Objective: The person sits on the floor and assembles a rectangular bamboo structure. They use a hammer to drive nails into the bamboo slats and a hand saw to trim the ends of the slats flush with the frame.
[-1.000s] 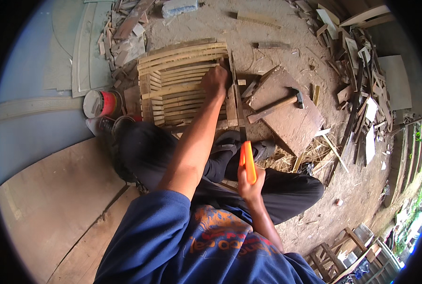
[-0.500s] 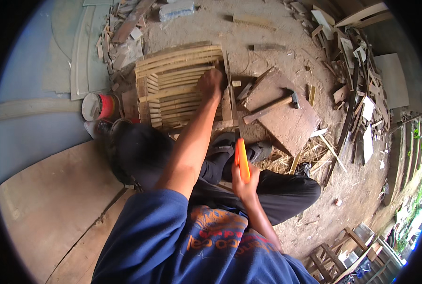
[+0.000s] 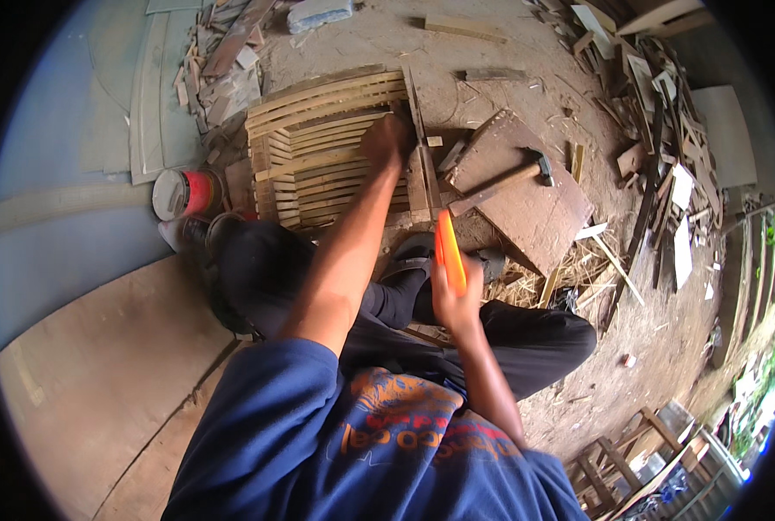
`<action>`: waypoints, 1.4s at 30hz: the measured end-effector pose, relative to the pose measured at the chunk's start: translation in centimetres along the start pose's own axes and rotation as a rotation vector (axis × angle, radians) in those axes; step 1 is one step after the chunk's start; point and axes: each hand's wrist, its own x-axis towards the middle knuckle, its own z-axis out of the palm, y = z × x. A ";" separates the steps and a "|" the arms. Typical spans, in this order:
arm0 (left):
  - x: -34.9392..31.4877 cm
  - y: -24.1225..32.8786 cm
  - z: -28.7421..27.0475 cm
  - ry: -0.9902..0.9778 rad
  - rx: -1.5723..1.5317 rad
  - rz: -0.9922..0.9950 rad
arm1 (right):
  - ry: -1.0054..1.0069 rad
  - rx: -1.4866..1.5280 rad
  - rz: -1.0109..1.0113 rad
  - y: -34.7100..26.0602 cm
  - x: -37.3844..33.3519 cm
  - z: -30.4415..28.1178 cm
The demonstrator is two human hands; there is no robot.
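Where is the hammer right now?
In the head view, the hammer lies on the brown board, right of the slatted wooden frame and above and right of the right hand.

**Wide view from the head, facing down**

The left one of two side-by-side fisheye cameras on the person's head looks steeply down. The blue shirt (image 3: 266,434) lies nearest the lens; the right hand (image 3: 460,308) sits farther out, and the left hand (image 3: 386,139) farther still, at the slatted wooden frame (image 3: 314,163). The view spans a blue-grey surface (image 3: 40,239) at left, scrap wood (image 3: 657,174) at right and floor (image 3: 370,52) beyond, edges bending toward a dark round rim.
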 end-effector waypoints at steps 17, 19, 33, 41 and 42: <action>-1.4 2.2 -1.6 -0.015 -0.081 0.006 | 0.106 0.029 -0.011 -1.3 6.7 3.1; -1.0 1.2 -1.4 0.027 -0.070 -0.019 | 0.035 -0.022 -0.046 -0.6 4.6 2.7; -1.2 1.3 -0.7 -0.011 -0.026 0.035 | -0.013 -0.013 0.197 -3.3 8.7 3.2; -1.1 2.2 -1.8 -0.004 -0.054 -0.006 | -0.031 0.083 -0.161 0.6 4.8 1.3; -1.0 1.9 -1.7 0.010 -0.042 -0.025 | -0.001 0.020 -0.157 0.5 3.7 1.1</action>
